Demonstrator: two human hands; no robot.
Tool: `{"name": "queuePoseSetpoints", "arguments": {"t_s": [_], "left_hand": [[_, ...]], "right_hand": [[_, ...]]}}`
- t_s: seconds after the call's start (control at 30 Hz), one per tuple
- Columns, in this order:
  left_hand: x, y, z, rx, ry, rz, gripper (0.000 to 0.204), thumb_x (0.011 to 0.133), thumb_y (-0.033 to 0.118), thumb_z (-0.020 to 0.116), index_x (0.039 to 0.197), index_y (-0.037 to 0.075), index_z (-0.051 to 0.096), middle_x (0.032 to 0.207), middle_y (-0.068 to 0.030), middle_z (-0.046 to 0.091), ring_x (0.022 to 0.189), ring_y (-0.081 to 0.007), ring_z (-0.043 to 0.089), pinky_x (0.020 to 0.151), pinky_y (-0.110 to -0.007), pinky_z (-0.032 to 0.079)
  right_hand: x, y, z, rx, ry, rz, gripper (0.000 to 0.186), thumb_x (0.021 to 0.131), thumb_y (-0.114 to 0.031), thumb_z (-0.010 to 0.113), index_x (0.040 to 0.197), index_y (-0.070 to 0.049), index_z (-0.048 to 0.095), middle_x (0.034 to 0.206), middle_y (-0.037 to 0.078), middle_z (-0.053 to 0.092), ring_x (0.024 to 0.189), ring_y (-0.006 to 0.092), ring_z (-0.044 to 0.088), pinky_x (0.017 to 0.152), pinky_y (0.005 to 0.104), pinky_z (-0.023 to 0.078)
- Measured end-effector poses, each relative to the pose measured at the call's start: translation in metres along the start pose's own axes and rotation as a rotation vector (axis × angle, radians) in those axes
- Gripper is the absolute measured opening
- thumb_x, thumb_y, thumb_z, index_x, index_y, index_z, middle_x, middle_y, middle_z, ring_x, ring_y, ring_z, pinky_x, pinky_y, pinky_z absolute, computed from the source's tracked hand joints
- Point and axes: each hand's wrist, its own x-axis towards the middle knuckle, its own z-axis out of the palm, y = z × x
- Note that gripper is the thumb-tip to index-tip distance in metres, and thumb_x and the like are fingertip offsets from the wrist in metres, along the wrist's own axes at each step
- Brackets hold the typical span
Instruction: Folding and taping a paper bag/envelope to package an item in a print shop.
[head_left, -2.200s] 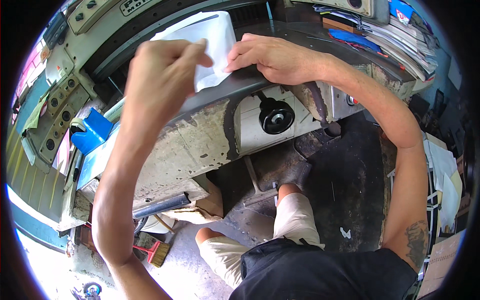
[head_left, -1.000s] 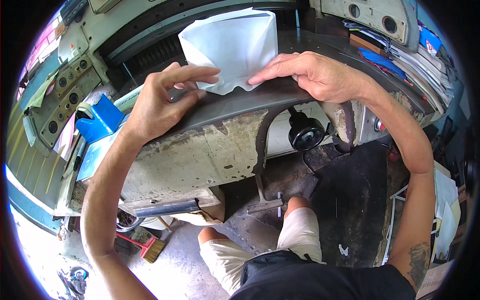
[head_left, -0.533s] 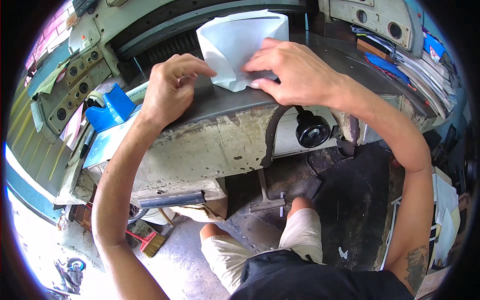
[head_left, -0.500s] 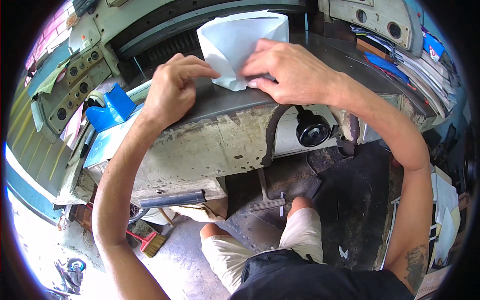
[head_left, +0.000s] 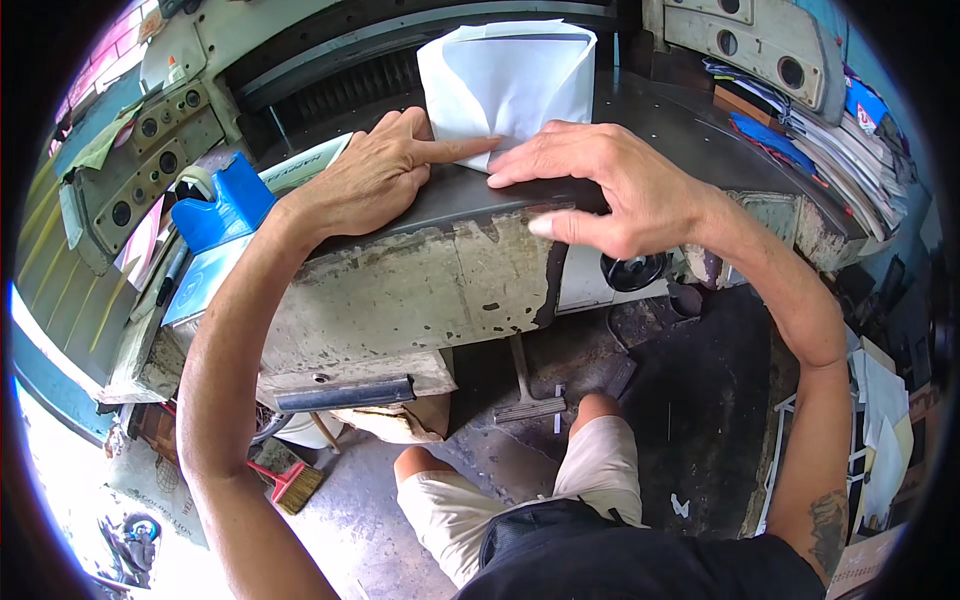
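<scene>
A white sheet of paper (head_left: 510, 85), folded into a pouch-like shape with an open far end, lies on the dark metal table (head_left: 660, 140). Its folds draw together at the near end, close to the table's front edge. My left hand (head_left: 375, 175) stretches its index finger across that near end and presses on it, the other fingers curled. Beside it, my right hand (head_left: 620, 185) has its fingers extended, the tips at the paper's near right corner. Its thumb is spread away over the table edge. The right hand partly covers that corner.
At left are a blue tape dispenser (head_left: 222, 205) and a control panel (head_left: 150, 160). A stack of papers (head_left: 850, 150) lies at far right. A black round handwheel (head_left: 636, 272) sits below the table edge, and a red brush (head_left: 297, 487) lies on the floor.
My right hand has moved right and nearer, its thumb now spread from the paper. My left index finger has straightened across the paper's near end. The paper sits slightly farther right in view.
</scene>
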Motion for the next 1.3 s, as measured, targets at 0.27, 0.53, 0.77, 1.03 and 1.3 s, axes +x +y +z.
{"name": "queuePoseSetpoints", "arguments": {"t_s": [0.27, 0.53, 0.77, 1.03, 1.3], "left_hand": [[-0.016, 0.006, -0.008, -0.087, 0.157, 0.02, 0.076, 0.079, -0.005, 0.043, 0.148, 0.022, 0.062, 0.107, -0.0104, 0.052, 0.109, -0.0258, 0.052, 0.1, -0.042, 0.043], [-0.019, 0.005, -0.009, -0.139, -0.025, -0.101, 0.066, 0.081, 0.005, 0.044, 0.141, 0.018, 0.068, 0.11, -0.0109, 0.049, 0.112, -0.0241, 0.05, 0.104, -0.04, 0.042], [-0.011, 0.009, -0.013, -0.122, -0.156, -0.115, 0.065, 0.089, 0.022, 0.041, 0.151, 0.02, 0.059, 0.112, -0.0117, 0.047, 0.115, -0.0263, 0.045, 0.111, -0.042, 0.034], [-0.015, 0.026, -0.031, -0.138, -0.241, -0.103, 0.053, 0.109, 0.044, 0.037, 0.154, 0.022, 0.055, 0.121, -0.014, 0.047, 0.118, -0.0297, 0.042, 0.115, -0.043, 0.031], [-0.014, -0.02, -0.071, -0.273, 0.286, -0.203, 0.058, 0.088, 0.026, 0.082, 0.143, 0.019, 0.066, 0.133, -0.012, 0.067, 0.117, -0.0235, 0.065, 0.106, -0.047, 0.05]], "right_hand": [[-0.003, -0.006, 0.002, -0.041, 0.132, -0.025, 0.05, 0.067, -0.014, 0.072, 0.115, 0.0, 0.073, 0.112, 0.016, 0.074, 0.102, 0.034, 0.073, 0.092, 0.0377, 0.059], [-0.004, -0.005, 0.001, -0.116, 0.147, -0.086, 0.049, 0.064, -0.013, 0.069, 0.111, -0.001, 0.074, 0.11, 0.015, 0.075, 0.102, 0.0333, 0.072, 0.1, 0.0403, 0.054], [-0.005, -0.004, 0.0, -0.066, 0.127, -0.068, 0.05, 0.062, -0.011, 0.067, 0.111, -0.001, 0.074, 0.11, 0.016, 0.075, 0.105, 0.0349, 0.071, 0.101, 0.0408, 0.054], [-0.01, 0.002, -0.013, 0.262, 0.332, -0.106, 0.043, 0.074, 0.007, 0.06, 0.114, 0.0, 0.074, 0.121, 0.013, 0.073, 0.117, 0.0235, 0.069, 0.108, 0.0342, 0.05], [-0.029, 0.048, -0.097, -0.235, 0.37, 0.183, 0.079, 0.088, -0.013, 0.079, 0.159, -0.016, 0.044, 0.157, 0.008, 0.05, 0.138, 0.0229, 0.052, 0.111, 0.0436, 0.048]]}}
